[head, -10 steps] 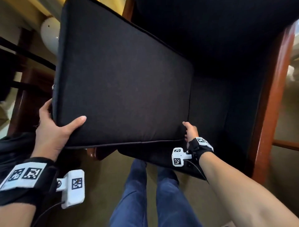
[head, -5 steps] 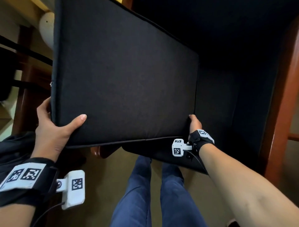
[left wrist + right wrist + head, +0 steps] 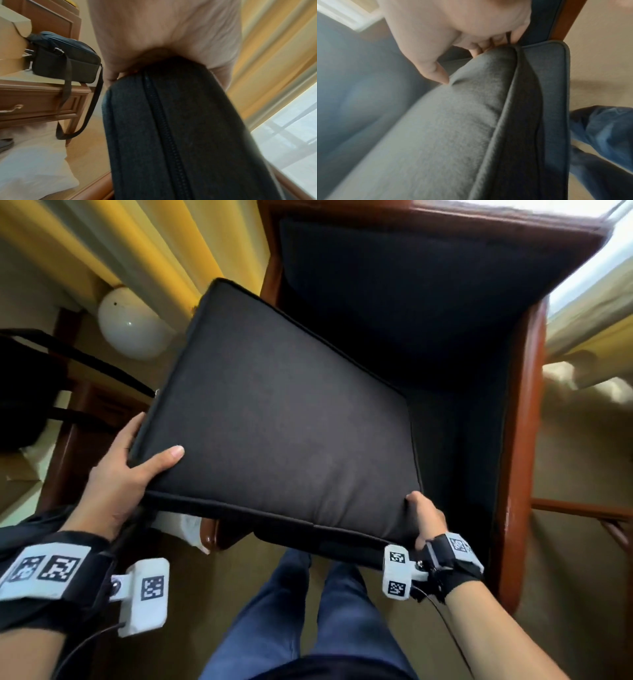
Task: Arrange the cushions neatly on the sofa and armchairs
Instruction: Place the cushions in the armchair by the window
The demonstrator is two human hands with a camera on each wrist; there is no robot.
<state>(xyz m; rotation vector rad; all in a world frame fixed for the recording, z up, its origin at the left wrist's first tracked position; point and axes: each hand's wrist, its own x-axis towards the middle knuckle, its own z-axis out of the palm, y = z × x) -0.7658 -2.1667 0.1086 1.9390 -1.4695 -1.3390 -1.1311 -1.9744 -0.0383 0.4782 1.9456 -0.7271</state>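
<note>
A large dark grey seat cushion [image 3: 284, 426] is held tilted over the front of a wooden-framed armchair [image 3: 520, 460] with dark upholstery. My left hand [image 3: 133, 470] grips its near left corner, thumb on top and fingers round the zippered side [image 3: 164, 121]. My right hand [image 3: 424, 517] grips the near right corner [image 3: 471, 83], thumb pressed into the top face and fingers curled under the piped edge. The cushion's far end points up and left, beyond the chair's left arm. The armchair's back pad [image 3: 411, 278] stands in place.
A wooden side table [image 3: 42, 97] with a black shoulder bag [image 3: 65, 59] stands to the left. A white globe lamp [image 3: 132, 325] and yellow curtains [image 3: 164, 244] are behind it. A white pillow [image 3: 34, 169] lies below the table. My legs [image 3: 308, 611] stand on beige carpet.
The cushion has dropped lower and turned, its far end swinging left and away from the chair back. Both hands keep their grip; the right hand has come nearer and lower.
</note>
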